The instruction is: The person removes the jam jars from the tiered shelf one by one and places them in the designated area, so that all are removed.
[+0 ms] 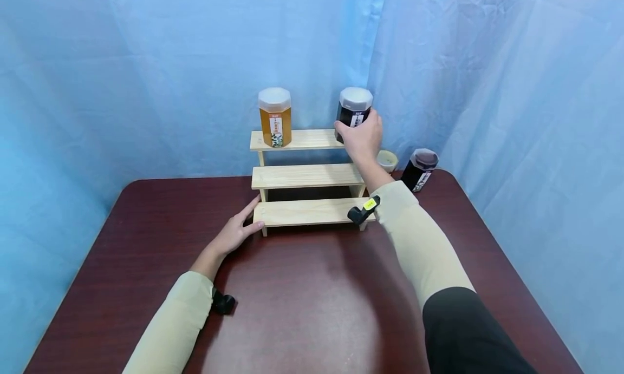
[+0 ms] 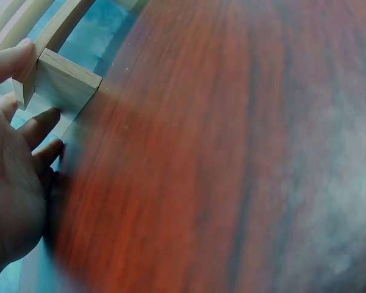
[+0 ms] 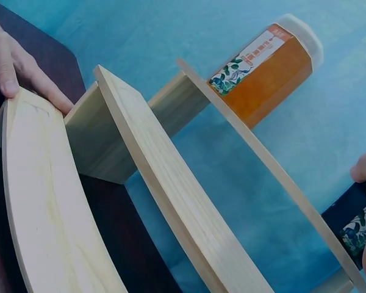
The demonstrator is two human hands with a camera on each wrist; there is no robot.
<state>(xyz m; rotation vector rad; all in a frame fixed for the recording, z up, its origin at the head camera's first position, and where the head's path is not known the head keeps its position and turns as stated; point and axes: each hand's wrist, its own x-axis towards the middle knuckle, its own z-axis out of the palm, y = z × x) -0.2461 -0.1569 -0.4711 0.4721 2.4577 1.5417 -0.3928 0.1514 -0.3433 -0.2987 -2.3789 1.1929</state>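
A three-tier wooden display rack [image 1: 307,211] stands on the table. On its top tier, toward the right end, is a dark jar [image 1: 346,114] with a whitish lid, upright. My right hand [image 1: 364,141] grips this jar from the front, thumb on its left side and fingers on its right. At the rack's left end, my left hand [image 1: 231,234] touches the bottom tier, thumb on the board's edge and fairly straight fingers along the side. An amber jar [image 1: 284,126] with a whitish lid stands at the top tier's left end. Only part of the dark jar shows in the right wrist view.
Right of the rack, behind my right forearm, stand another dark jar [image 1: 414,175] and a mostly hidden jar with a pale yellow lid [image 1: 388,158]. The dark red table [image 1: 302,303] ends at blue curtains [image 1: 170,81] behind and at the sides.
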